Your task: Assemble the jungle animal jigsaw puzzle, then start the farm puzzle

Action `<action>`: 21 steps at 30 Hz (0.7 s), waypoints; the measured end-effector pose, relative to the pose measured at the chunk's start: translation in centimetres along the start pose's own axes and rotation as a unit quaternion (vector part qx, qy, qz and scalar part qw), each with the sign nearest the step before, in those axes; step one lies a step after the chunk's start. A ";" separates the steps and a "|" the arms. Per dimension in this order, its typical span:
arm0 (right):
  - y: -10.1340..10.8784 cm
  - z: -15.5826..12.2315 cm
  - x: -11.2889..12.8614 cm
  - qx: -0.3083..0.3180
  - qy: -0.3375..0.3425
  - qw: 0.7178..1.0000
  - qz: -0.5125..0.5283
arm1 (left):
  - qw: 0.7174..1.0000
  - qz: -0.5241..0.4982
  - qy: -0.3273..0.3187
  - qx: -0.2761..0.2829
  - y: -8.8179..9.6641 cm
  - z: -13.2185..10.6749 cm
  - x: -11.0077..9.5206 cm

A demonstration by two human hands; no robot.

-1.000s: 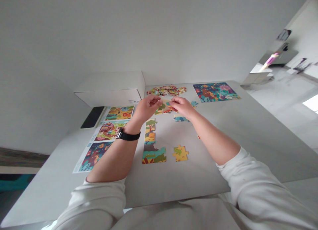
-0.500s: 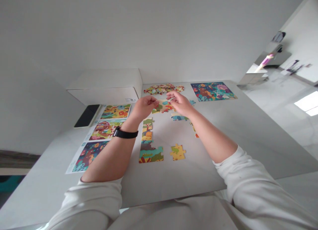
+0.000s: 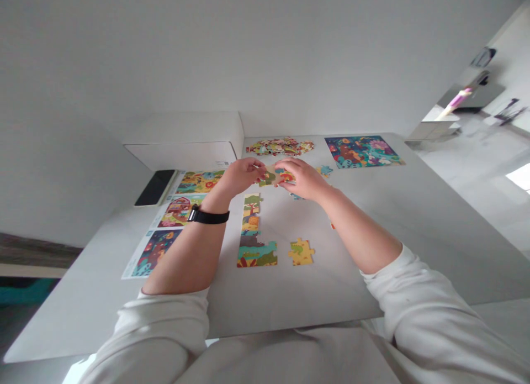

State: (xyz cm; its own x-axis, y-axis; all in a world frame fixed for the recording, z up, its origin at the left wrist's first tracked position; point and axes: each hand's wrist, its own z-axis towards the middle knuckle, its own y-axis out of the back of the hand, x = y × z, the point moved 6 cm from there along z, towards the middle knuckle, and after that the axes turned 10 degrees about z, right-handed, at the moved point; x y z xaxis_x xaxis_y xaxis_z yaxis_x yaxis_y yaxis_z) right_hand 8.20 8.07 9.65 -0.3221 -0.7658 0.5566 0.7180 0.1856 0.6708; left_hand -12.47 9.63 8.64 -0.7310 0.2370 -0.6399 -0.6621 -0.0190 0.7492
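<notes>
Between my hands is a green and cream puzzle piece [image 3: 270, 177]. My left hand [image 3: 243, 177] is closed on its left edge, the fingertips pinched together. From the other side, my right hand [image 3: 304, 179] has its thumb and fingers curled around the piece's right edge. Red and yellow puzzle parts show under the right fingers, partly hidden. Below lies a joined strip of puzzle pieces [image 3: 250, 212] with a tree, turning at the bottom into a crocodile corner. A loose yellow puzzle piece [image 3: 302, 252] sits to its right. Blue pieces [image 3: 324, 171] show past my right hand.
A heap of puzzle pieces [image 3: 281, 146] lies at the back by the wall. Right of it is a dark picture sheet [image 3: 363, 151]. On the left are a white box [image 3: 182, 152], a black phone [image 3: 154, 187] and a sheet with three pictures [image 3: 180, 211].
My right hand has lowered slightly, its fingers coming down around the puzzle piece and covering more of the blue pieces below. The whole view has shifted a little.
</notes>
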 end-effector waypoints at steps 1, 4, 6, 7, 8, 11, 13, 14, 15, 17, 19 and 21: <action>-0.1 -0.1 -0.2 0.006 0.000 1.000 0.003 | 0.999 0.048 -0.001 -0.007 0.5 0.0 0.5; -0.7 -0.3 -0.6 0.029 -0.005 1.000 0.006 | 0.982 0.191 0.007 0.005 1.7 -0.1 2.5; -1.4 -0.5 -0.7 0.051 -0.015 0.999 0.002 | 0.966 0.245 0.013 0.077 1.4 -0.2 3.9; -1.9 -0.6 -0.8 0.064 -0.021 0.998 0.001 | 0.957 0.263 0.013 0.118 1.1 -0.4 4.3; -2.4 -0.7 -0.8 0.077 -0.027 0.997 0.001 | 0.947 0.279 0.011 0.156 0.7 -0.5 4.7; -4.3 -1.1 -0.8 0.116 -0.043 0.992 0.005 | 0.920 0.313 0.001 0.234 -0.5 -1.0 4.7; -5.3 -1.3 -0.9 0.132 -0.052 0.990 0.004 | 0.910 0.324 -0.008 0.260 -1.2 -1.3 4.3; -5.7 -1.4 -1.0 0.135 -0.055 0.989 0.002 | 0.906 0.328 -0.010 0.267 -1.4 -1.4 4.2; -5.9 -1.4 -1.0 0.135 -0.058 0.989 -0.001 | 0.904 0.332 -0.009 0.270 -1.6 -1.5 4.1; -6.2 -1.4 -1.2 0.136 -0.060 0.989 -0.005 | 0.900 0.340 -0.005 0.273 -1.7 -1.6 4.2; -6.4 -1.4 -1.3 0.141 -0.059 0.988 -0.007 | 0.898 0.344 0.000 0.274 -1.8 -1.6 4.4; -6.5 -1.4 -1.3 0.147 -0.056 0.988 -0.009 | 0.896 0.345 0.008 0.278 -1.9 -1.6 4.7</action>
State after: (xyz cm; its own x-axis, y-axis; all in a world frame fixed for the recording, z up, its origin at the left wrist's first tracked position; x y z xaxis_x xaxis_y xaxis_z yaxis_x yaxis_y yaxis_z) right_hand 4.83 7.04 3.89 -0.4108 -0.7006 0.5835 0.5071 0.3563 0.7848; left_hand -14.91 9.24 3.92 -0.9402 0.3405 0.0099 0.1304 0.3327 0.9340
